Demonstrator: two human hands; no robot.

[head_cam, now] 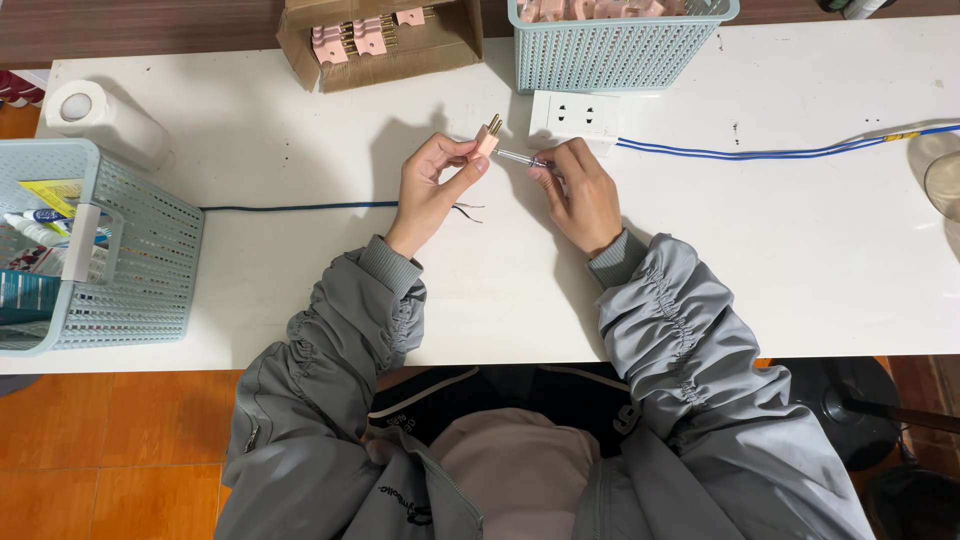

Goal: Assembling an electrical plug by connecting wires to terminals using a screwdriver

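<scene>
Above the white worktop (300, 300), the left hand (430, 190) pinches a pink plug (487, 138) in its fingers; the right hand (580, 195) grips a screwdriver (520, 158), tip touching the plug. Just beyond lies a white socket (573, 117).

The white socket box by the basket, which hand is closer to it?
The right hand. It sits just below the white socket box, holding a small screwdriver. The left hand is farther off to the left, its fingers pinching a pink plug.
</scene>
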